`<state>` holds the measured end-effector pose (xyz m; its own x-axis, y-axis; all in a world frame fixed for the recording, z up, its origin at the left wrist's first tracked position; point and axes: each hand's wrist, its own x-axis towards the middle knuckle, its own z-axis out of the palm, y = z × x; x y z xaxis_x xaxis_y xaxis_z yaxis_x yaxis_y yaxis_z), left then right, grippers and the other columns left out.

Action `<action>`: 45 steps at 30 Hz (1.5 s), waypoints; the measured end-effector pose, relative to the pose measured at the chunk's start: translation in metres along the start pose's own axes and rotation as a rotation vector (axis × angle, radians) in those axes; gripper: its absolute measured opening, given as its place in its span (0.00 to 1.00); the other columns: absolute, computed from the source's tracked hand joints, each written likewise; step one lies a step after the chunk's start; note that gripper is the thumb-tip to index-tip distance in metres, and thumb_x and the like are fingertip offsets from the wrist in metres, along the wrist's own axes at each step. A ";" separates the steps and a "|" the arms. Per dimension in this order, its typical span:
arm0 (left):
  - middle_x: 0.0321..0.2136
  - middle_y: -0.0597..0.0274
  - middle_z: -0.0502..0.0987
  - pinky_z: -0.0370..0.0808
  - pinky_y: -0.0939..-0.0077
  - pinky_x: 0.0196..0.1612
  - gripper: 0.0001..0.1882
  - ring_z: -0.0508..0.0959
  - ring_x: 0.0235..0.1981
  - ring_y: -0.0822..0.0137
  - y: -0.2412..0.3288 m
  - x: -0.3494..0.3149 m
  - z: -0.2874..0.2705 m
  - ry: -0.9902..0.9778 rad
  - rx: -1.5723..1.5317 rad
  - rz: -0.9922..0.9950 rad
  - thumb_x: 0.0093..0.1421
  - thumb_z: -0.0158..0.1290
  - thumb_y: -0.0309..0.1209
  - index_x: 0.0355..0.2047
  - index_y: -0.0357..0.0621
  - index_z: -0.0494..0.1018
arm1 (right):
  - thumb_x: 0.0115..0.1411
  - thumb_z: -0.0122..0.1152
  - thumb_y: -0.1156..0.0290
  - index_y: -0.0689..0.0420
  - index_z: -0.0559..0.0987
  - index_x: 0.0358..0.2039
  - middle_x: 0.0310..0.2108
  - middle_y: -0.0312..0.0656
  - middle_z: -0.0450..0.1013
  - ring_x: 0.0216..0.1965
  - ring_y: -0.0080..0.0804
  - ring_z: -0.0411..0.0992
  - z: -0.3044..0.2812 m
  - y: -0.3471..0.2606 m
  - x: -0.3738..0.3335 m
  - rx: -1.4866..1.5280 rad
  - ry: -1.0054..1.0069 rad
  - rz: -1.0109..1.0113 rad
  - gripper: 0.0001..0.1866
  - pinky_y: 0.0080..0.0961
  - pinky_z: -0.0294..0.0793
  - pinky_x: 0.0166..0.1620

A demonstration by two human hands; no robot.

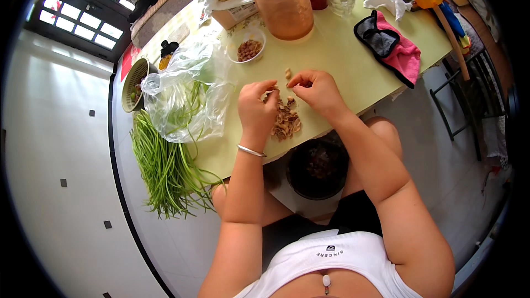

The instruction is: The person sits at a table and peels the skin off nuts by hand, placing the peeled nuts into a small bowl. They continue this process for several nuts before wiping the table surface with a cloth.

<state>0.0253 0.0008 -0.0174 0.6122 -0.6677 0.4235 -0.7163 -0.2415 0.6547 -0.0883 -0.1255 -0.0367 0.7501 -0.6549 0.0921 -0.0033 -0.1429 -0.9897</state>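
Observation:
Over the near part of the table both my hands are raised close together, fingertips pinched. Between the thumb and fingers of my left hand (256, 105) shows a bit of pale peanut shell. My right hand (319, 92) is closed in a pinch just across from it; a small dark bit shows at its fingertips, too small to name. Below them lies a heap of broken peanut shells (286, 123). One unshelled peanut (288, 72) rests just beyond my fingertips. Farther back, a white bowl (232, 55) holds reddish-brown shelled peanuts (249, 49).
A clear plastic bag (190, 94) and long green stems (165, 171) lie at the left, the stems hanging over the edge. A large jar (281, 5) stands at the back; a pink-and-grey cloth (397, 49) lies right. Below the table's front edge sits a black bin (317, 185).

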 end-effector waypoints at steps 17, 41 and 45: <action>0.31 0.59 0.79 0.77 0.83 0.35 0.08 0.79 0.30 0.72 0.022 -0.005 -0.019 -0.151 -0.821 -0.355 0.54 0.57 0.17 0.37 0.31 0.78 | 0.56 0.63 0.75 0.64 0.80 0.32 0.23 0.34 0.73 0.20 0.15 0.63 0.009 -0.013 -0.008 0.666 -0.119 0.245 0.06 0.13 0.61 0.24; 0.25 0.61 0.78 0.75 0.82 0.28 0.08 0.78 0.24 0.74 0.013 -0.016 -0.011 -0.044 -0.365 -0.031 0.48 0.55 0.11 0.29 0.31 0.76 | 0.52 0.62 0.77 0.64 0.80 0.26 0.24 0.33 0.74 0.26 0.14 0.68 0.020 -0.013 -0.016 0.524 -0.100 0.175 0.04 0.14 0.68 0.31; 0.24 0.60 0.78 0.74 0.83 0.26 0.08 0.77 0.23 0.74 0.013 -0.015 -0.013 -0.058 -0.400 -0.068 0.48 0.56 0.12 0.30 0.32 0.76 | 0.52 0.63 0.77 0.64 0.80 0.27 0.24 0.33 0.74 0.25 0.15 0.68 0.020 -0.009 -0.014 0.608 -0.133 0.228 0.04 0.14 0.67 0.29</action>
<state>0.0115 0.0164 -0.0073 0.6254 -0.7013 0.3421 -0.4812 -0.0015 0.8766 -0.0859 -0.1006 -0.0311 0.8500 -0.5167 -0.1027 0.1734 0.4583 -0.8717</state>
